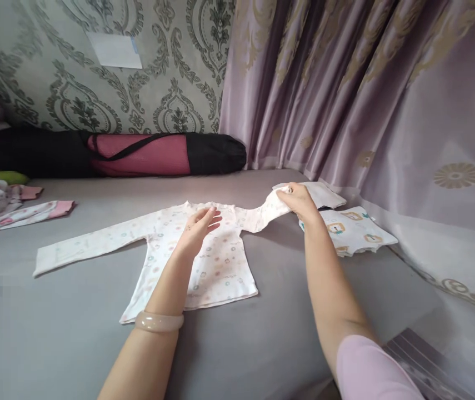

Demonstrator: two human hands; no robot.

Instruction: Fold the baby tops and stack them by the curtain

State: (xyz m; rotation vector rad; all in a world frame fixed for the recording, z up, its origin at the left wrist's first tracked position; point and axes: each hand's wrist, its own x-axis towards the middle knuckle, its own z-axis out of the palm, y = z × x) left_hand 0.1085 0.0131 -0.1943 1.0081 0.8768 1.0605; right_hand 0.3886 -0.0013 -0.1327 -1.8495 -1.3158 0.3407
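A small white long-sleeved shirt [224,266] with a pale print lies spread on the grey sheet, its left-hand sleeve stretched out flat. My right hand [299,201] is closed on the end of the other sleeve and holds it raised off the bed. Over the upper chest of the shirt is my left hand [199,225], fingers stretched out and nothing in them; whether it touches the cloth I cannot tell. A bangle [159,321] circles my left wrist.
Folded white clothes [324,194] and a folded printed garment [358,230] lie right, beside the purple curtain [345,100]. A black and pink long bag [145,155] rests along the wall. Loose clothes with pink cuffs [60,209] are at left on the grey sheet [74,328].
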